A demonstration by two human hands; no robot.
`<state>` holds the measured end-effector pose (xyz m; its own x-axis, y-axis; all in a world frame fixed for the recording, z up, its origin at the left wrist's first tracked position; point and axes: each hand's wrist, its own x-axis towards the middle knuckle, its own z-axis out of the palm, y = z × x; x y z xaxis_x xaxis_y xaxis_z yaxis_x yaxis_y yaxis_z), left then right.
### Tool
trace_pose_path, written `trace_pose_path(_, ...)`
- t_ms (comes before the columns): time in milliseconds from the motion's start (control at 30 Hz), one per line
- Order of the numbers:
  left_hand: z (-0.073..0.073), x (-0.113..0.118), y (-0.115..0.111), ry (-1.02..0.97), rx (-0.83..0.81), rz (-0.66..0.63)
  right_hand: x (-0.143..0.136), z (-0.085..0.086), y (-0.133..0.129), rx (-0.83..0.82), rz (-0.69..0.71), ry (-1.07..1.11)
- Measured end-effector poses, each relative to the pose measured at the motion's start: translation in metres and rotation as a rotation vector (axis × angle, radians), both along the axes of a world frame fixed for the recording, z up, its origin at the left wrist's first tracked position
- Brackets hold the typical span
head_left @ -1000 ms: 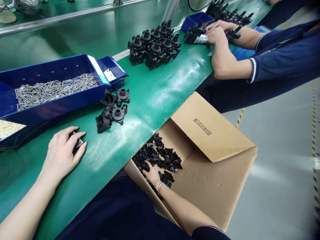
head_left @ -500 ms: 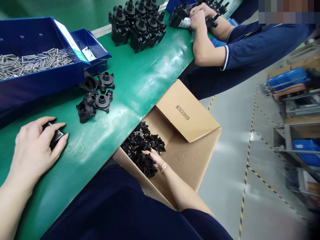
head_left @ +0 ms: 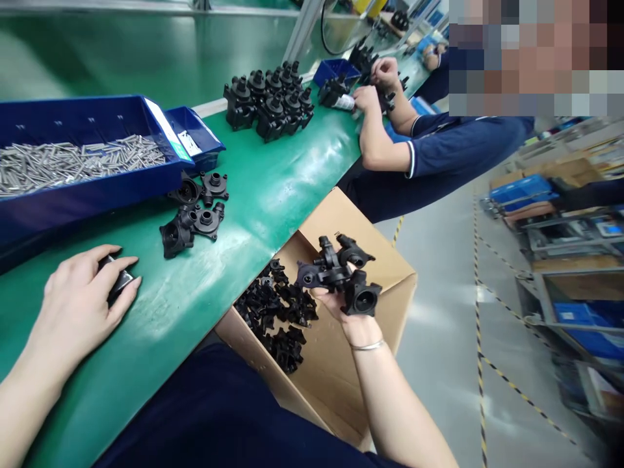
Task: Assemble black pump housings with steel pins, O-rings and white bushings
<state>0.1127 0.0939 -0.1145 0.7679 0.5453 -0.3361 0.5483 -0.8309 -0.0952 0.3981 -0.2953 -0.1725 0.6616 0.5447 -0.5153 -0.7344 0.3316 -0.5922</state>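
Note:
My right hand (head_left: 341, 312) is raised over the cardboard box (head_left: 390, 318), its fingers closed around several black plastic pump housings (head_left: 336, 266). More black housings (head_left: 287, 348) lie loose in the box below. At the left, my left hand (head_left: 88, 296) rests on the green table (head_left: 160, 325), its fingers curled over a small black block (head_left: 117, 286) with a shiny face; most of the block is hidden under the fingers. Between the hands, several black housings (head_left: 207, 221) sit on the table beside the blue bin.
A blue bin (head_left: 92, 201) of metal pins and a smaller blue bin (head_left: 199, 133) stand at the left. Assembled black units (head_left: 275, 114) are grouped at the back. A co-worker's arm (head_left: 385, 140) is at the table's far right. The box stands against the table edge.
My right hand has come up out of the pile in the box with several housings in its grip. My left hand stays on the black block. The view has tilted upward.

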Motion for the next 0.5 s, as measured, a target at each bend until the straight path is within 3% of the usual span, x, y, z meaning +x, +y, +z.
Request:
trace_pose_path(100,0.000,-0.002,-0.001,-0.004,-0.032,0.030,0.030,0.029,0.058,-0.045,0.061,0.015)
trace_pose_path(200,0.002,-0.002,-0.004,-0.017,-0.113,0.098,0.039,0.036,0.126,-0.016,0.083,-0.047)
trace_pose_path(367,0.004,-0.005,-0.009,-0.072,-0.263,0.226,0.021,-0.001,0.219,0.036,-0.005,-0.153)
trace_pose_path(500,0.004,-0.008,-0.010,-0.101,-0.338,0.283,0.010,-0.027,0.246,0.072,-0.009,-0.144)
